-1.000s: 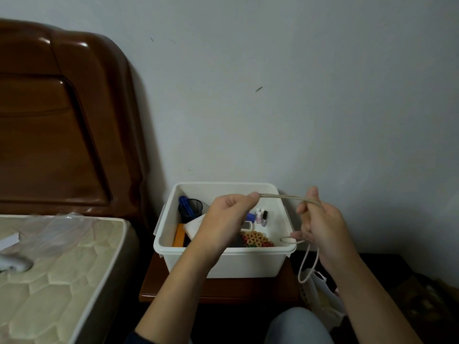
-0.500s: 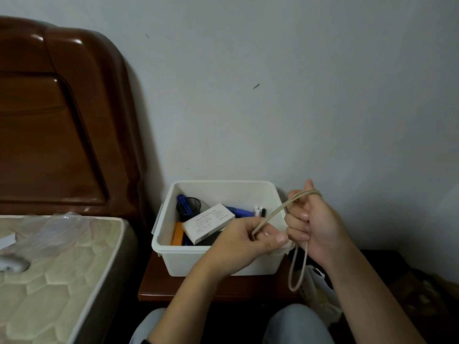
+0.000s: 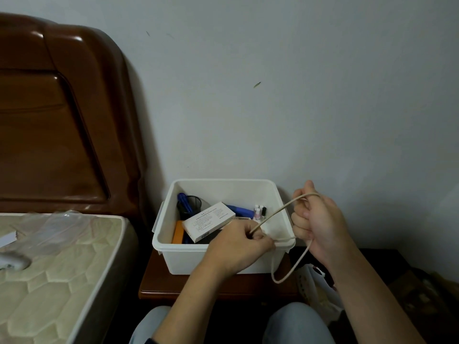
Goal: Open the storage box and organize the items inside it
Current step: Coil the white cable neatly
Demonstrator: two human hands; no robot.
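A white, lidless plastic storage box (image 3: pixel 223 256) stands on a small dark-brown wooden desk (image 3: pixel 159 284) against the pale wall, just beside the bed's quilted cream mattress (image 3: pixel 62 269) and glossy brown wooden headboard (image 3: pixel 62 120). In front of the box's right near corner, both hands work a thin beige cord (image 3: pixel 278 212). The left hand (image 3: pixel 238 249) pinches the cord between thumb and curled fingers, over the box's front rim. The right hand (image 3: pixel 318 224), to the right of the box, is closed in a fist with the cord looped over its knuckles; from there the cord hangs down in a slack loop below the box's rim. Inside the box lie a white rectangular cardboard carton with printed text (image 3: pixel 208 220), tilted, a black mesh pen cup (image 3: pixel 190 207) holding a blue item, an orange flat object (image 3: pixel 178 232) at the left wall, a blue tube-like item (image 3: pixel 238 210) and small bottles (image 3: pixel 259 212) toward the back right. A crumpled clear plastic sheet (image 3: pixel 52 227) lies on the mattress.
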